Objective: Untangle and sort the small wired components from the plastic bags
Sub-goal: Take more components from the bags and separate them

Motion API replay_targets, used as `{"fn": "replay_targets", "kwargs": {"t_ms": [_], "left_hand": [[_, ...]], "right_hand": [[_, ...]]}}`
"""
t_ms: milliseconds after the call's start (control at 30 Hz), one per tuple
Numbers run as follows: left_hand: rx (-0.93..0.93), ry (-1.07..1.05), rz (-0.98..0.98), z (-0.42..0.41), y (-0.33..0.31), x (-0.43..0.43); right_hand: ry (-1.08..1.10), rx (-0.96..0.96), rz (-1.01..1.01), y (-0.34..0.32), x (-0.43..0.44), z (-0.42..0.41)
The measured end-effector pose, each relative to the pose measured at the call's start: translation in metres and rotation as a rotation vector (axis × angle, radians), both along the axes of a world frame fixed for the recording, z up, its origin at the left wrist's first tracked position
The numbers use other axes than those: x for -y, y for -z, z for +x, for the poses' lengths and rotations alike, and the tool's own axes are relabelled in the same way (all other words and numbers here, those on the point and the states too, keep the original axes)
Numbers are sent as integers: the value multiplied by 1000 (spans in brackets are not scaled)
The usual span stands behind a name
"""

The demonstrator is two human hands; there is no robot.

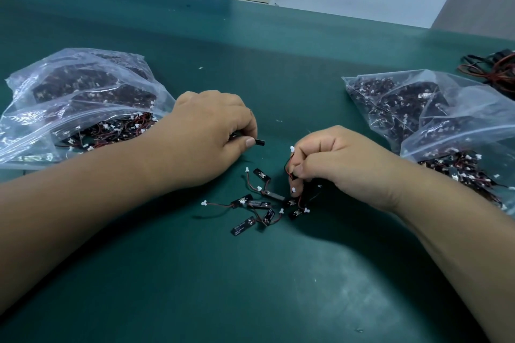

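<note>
I see left grip (pixel 211 131) pinching one black component (pixel 258 143). Right grip (pixel 328 159) curled tight round a wired bunch (pixel 289 168). Loose pile (pixel 259 206) on desk (pixel 278 281) just below both grips; left bag (pixel 75 103), right bag (pixel 434 120) outboard.

The left forearm (pixel 97 203) and right forearm (pixel 446 231) reach in from the near edge of the tabletop (pixel 278 281), converging toward its middle. The left hand (pixel 211 131) lies knuckles up, its thumb and curled fingers (pixel 249 122) pinching a small black component (pixel 259 143). The right hand (pixel 334 164), curled under, pinches a thin wire (pixel 287 166).
</note>
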State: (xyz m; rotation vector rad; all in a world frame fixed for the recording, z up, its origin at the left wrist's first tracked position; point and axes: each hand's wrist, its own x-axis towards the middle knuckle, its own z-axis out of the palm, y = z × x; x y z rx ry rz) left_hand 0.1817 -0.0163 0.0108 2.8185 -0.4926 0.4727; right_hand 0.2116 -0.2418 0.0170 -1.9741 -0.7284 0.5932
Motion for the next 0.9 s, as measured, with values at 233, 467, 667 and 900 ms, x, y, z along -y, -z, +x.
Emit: {"fn": "replay_targets", "kwargs": {"t_ms": [233, 467, 667, 900], "left_hand": [[-3, 2, 30, 0, 0, 1], [15, 23, 13, -1, 0, 0], [15, 22, 27, 0, 2, 0], [12, 18, 29, 0, 2, 0]], "right_hand": [[5, 0, 3, -1, 0, 1], [125, 42, 17, 2, 1, 2], [120, 200, -188, 0, 1, 5], [97, 92, -3, -10, 5, 4]]}}
